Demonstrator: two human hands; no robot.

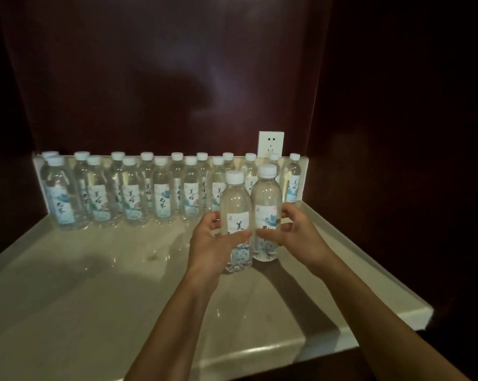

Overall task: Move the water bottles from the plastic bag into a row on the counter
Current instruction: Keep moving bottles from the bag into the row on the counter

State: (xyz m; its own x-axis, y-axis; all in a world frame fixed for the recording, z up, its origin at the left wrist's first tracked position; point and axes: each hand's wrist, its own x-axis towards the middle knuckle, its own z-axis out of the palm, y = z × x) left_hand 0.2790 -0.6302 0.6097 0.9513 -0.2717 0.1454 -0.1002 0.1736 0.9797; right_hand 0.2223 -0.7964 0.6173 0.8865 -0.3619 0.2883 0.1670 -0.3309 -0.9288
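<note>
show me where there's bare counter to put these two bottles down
Bare counter spreads in front of the bottle rows, left of both hands, and a gap right of the front row. The back wall is crowded.

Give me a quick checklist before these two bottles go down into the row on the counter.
1. Left hand grips the left bottle: ok.
2. Right hand grips the right bottle: ok.
3. Both held bottles upright, caps on: ok.
4. Free spot in the front row, right of its last bottle: ok, a gap shows there, partly hidden by the held bottles.
5. Bottles already off the counter: cannot tell; their bases sit near it.
6. Plastic bag emptied: cannot tell, not in view.
</note>
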